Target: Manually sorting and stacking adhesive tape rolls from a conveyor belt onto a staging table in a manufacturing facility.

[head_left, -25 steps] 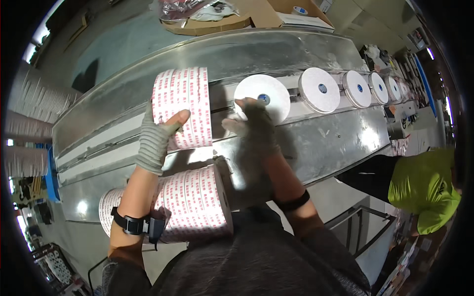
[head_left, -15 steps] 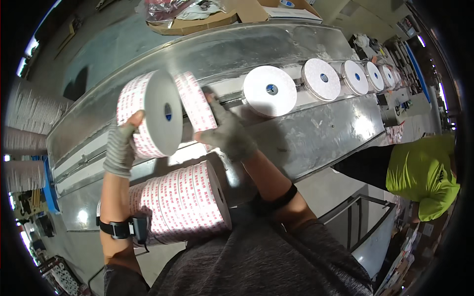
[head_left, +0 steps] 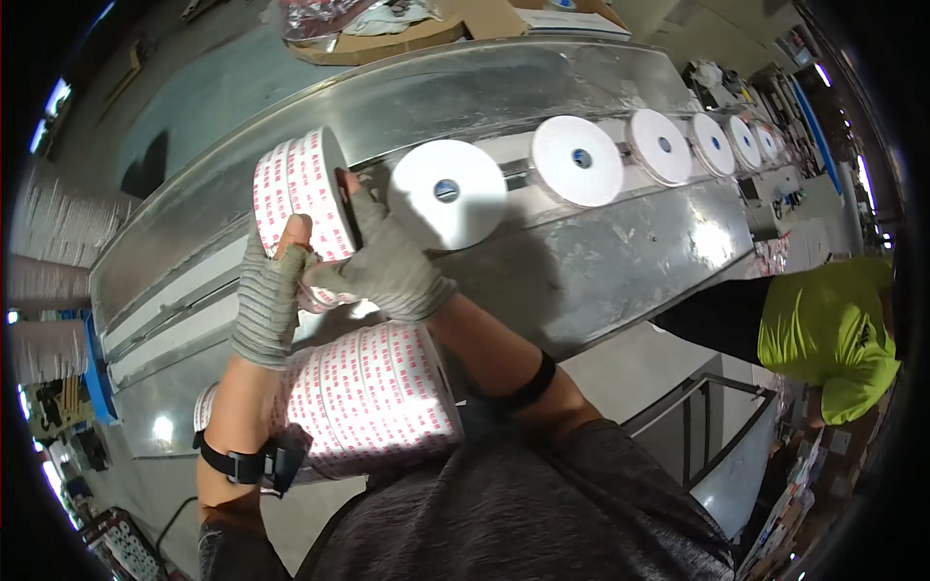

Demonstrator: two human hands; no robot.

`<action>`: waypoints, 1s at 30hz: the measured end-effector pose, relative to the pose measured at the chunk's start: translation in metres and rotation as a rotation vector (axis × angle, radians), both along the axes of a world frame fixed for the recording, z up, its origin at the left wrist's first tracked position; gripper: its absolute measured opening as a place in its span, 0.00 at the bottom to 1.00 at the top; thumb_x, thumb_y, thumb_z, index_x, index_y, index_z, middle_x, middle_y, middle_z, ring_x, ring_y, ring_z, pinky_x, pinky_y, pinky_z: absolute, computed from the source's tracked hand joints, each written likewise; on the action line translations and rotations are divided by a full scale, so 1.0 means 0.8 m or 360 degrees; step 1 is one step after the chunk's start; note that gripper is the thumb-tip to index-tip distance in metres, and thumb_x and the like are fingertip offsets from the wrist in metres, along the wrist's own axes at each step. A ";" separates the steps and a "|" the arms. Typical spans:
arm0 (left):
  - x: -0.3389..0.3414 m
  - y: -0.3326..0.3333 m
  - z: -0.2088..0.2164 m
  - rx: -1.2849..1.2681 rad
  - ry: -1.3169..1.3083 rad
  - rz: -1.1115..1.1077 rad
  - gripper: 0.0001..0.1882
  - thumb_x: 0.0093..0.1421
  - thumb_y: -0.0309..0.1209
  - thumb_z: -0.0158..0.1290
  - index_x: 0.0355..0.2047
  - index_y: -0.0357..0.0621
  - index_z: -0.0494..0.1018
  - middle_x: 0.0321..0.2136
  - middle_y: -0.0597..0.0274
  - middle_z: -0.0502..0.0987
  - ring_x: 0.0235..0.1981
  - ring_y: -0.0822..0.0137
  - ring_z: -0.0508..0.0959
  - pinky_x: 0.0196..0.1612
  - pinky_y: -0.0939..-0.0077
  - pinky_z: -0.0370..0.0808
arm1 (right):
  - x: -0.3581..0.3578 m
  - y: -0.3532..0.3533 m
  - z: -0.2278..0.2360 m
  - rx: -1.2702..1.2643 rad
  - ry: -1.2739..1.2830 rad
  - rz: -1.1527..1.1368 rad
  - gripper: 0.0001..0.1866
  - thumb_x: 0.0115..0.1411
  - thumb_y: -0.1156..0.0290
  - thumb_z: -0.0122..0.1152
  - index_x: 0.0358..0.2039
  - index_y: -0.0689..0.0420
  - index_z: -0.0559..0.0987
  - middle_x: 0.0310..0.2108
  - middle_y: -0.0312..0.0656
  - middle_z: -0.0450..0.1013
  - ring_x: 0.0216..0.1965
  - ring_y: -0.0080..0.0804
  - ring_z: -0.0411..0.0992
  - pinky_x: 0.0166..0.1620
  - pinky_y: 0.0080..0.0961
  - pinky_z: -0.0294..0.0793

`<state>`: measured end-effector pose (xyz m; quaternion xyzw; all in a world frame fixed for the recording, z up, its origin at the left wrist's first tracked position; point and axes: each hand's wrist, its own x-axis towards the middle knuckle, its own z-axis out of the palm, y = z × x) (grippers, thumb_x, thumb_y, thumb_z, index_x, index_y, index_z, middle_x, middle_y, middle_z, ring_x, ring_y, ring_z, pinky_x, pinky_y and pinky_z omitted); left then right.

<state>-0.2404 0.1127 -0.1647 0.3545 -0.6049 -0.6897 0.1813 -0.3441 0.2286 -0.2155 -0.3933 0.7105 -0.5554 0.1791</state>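
Both my hands, in grey fingerless gloves, grip a short stack of tape rolls (head_left: 302, 189), white with red print, tilted on edge above the metal conveyor. My left hand (head_left: 268, 300) is closed on its near left side, thumb across the printed rim. My right hand (head_left: 383, 261) is closed on the right side, its fingers partly hidden behind the rolls. Just right of that hand, a white roll (head_left: 449, 218) with a blue-marked core lies on the conveyor track. Below my hands, against my body, rests a long row of printed tape rolls (head_left: 363, 397) set side by side.
More white rolls (head_left: 576, 184) line the track toward the far right. Beyond the metal conveyor table (head_left: 581, 82) stands an open cardboard box (head_left: 387, 44). A person in a yellow-green shirt (head_left: 823, 329) is at the right, near a black metal frame (head_left: 702, 426).
The single roll in my right hand has come together with the stack in my left. Both hands are now side by side. The white rolls on the track have moved left.
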 end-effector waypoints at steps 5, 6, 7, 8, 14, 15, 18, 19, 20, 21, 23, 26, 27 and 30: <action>0.058 -0.098 0.012 -0.0352 -0.0302 -0.0364 0.40 0.57 0.47 0.62 0.65 0.45 0.59 0.40 0.61 0.76 0.36 0.69 0.75 0.44 0.73 0.75 | -0.028 0.012 -0.036 0.0026 -0.0569 0.0419 0.48 0.49 0.56 0.73 0.65 0.60 0.58 0.60 0.50 0.65 0.59 0.41 0.66 0.64 0.35 0.62; 0.074 -0.126 0.007 -0.0633 -0.0682 -0.0474 0.44 0.55 0.48 0.63 0.67 0.48 0.57 0.43 0.56 0.75 0.38 0.65 0.77 0.46 0.70 0.75 | -0.021 -0.002 -0.039 0.0234 0.0242 0.0315 0.45 0.49 0.57 0.72 0.64 0.56 0.63 0.60 0.49 0.66 0.59 0.42 0.66 0.61 0.37 0.66; 0.093 -0.159 -0.013 -0.1149 -0.0793 -0.0696 0.47 0.53 0.50 0.64 0.68 0.51 0.54 0.44 0.51 0.74 0.41 0.58 0.76 0.48 0.66 0.74 | -0.005 -0.026 -0.030 0.0760 0.0489 0.0410 0.45 0.49 0.47 0.70 0.64 0.51 0.64 0.61 0.50 0.63 0.63 0.46 0.59 0.62 0.47 0.58; 0.093 -0.186 -0.045 -0.1663 -0.0858 -0.0948 0.51 0.51 0.52 0.64 0.69 0.55 0.51 0.46 0.45 0.73 0.44 0.52 0.76 0.49 0.61 0.74 | 0.001 -0.042 -0.031 0.0766 0.0496 0.0410 0.45 0.49 0.47 0.70 0.64 0.51 0.64 0.61 0.50 0.63 0.63 0.46 0.59 0.62 0.47 0.58; 0.100 -0.243 -0.129 -0.1793 -0.1463 -0.1819 0.67 0.38 0.56 0.69 0.71 0.52 0.40 0.57 0.41 0.64 0.61 0.43 0.62 0.63 0.53 0.59 | -0.011 -0.065 -0.070 0.1233 0.1163 0.0512 0.46 0.42 0.42 0.71 0.61 0.45 0.69 0.55 0.40 0.68 0.59 0.40 0.61 0.54 0.49 0.57; 0.088 -0.234 -0.136 -0.1914 -0.1551 -0.1950 0.63 0.42 0.57 0.66 0.71 0.49 0.42 0.59 0.43 0.63 0.63 0.44 0.61 0.64 0.54 0.58 | -0.018 -0.059 -0.066 0.1337 0.1045 0.0544 0.45 0.42 0.39 0.68 0.60 0.45 0.71 0.56 0.40 0.68 0.59 0.40 0.61 0.54 0.51 0.57; 0.171 -0.343 -0.235 -0.2333 -0.1051 -0.2206 0.43 0.57 0.55 0.51 0.68 0.45 0.55 0.62 0.55 0.65 0.66 0.44 0.58 0.68 0.58 0.52 | -0.013 -0.061 -0.035 0.1137 0.0882 0.0608 0.42 0.44 0.31 0.60 0.54 0.47 0.77 0.56 0.44 0.70 0.59 0.47 0.63 0.58 0.55 0.61; 0.064 -0.269 -0.173 -0.1512 -0.1315 -0.2484 0.47 0.54 0.58 0.53 0.66 0.41 0.56 0.60 0.48 0.67 0.66 0.45 0.57 0.68 0.58 0.53 | -0.046 -0.017 -0.090 0.0768 0.0777 0.0446 0.36 0.48 0.35 0.60 0.50 0.48 0.79 0.56 0.46 0.70 0.62 0.43 0.61 0.61 0.46 0.60; 0.054 -0.249 -0.150 -0.1455 -0.1259 -0.2496 0.48 0.54 0.58 0.54 0.66 0.41 0.56 0.60 0.47 0.66 0.66 0.45 0.58 0.67 0.57 0.54 | -0.053 0.005 -0.110 0.0499 0.0898 0.0281 0.33 0.52 0.37 0.58 0.50 0.48 0.79 0.56 0.44 0.71 0.62 0.41 0.61 0.62 0.42 0.60; 0.055 -0.230 -0.127 -0.1427 -0.1161 -0.2372 0.48 0.53 0.58 0.54 0.66 0.40 0.56 0.60 0.47 0.66 0.65 0.45 0.58 0.67 0.57 0.55 | -0.051 0.029 -0.089 0.0515 0.0759 0.0088 0.30 0.56 0.39 0.56 0.49 0.49 0.79 0.56 0.42 0.71 0.60 0.41 0.64 0.60 0.45 0.62; 0.053 -0.170 -0.046 -0.1386 -0.1011 -0.2099 0.48 0.53 0.57 0.55 0.66 0.40 0.56 0.61 0.45 0.66 0.65 0.44 0.59 0.66 0.56 0.56 | -0.034 0.087 -0.073 0.0513 0.0532 -0.0275 0.22 0.57 0.53 0.62 0.46 0.54 0.79 0.47 0.43 0.75 0.49 0.41 0.71 0.51 0.38 0.72; 0.096 -0.094 0.021 -0.1443 -0.0730 -0.1869 0.49 0.53 0.57 0.57 0.66 0.38 0.56 0.61 0.43 0.65 0.64 0.44 0.61 0.65 0.54 0.57 | 0.047 0.175 -0.073 -0.0107 -0.0889 -0.0321 0.21 0.49 0.62 0.71 0.43 0.57 0.80 0.44 0.42 0.75 0.48 0.36 0.72 0.49 0.31 0.74; 0.093 -0.080 0.021 -0.1475 -0.0580 -0.1928 0.49 0.52 0.56 0.58 0.66 0.38 0.56 0.61 0.43 0.65 0.63 0.43 0.61 0.65 0.54 0.58 | 0.086 0.193 -0.044 -0.0025 -0.0736 -0.0282 0.29 0.51 0.57 0.69 0.50 0.55 0.71 0.51 0.43 0.67 0.54 0.38 0.65 0.54 0.34 0.63; 0.126 -0.031 -0.001 -0.1514 -0.0370 -0.1875 0.50 0.52 0.56 0.59 0.66 0.36 0.55 0.61 0.41 0.64 0.62 0.43 0.62 0.64 0.52 0.59 | 0.168 0.212 0.009 0.0264 -0.0389 0.0119 0.54 0.56 0.45 0.64 0.72 0.50 0.44 0.73 0.47 0.41 0.72 0.45 0.43 0.71 0.46 0.32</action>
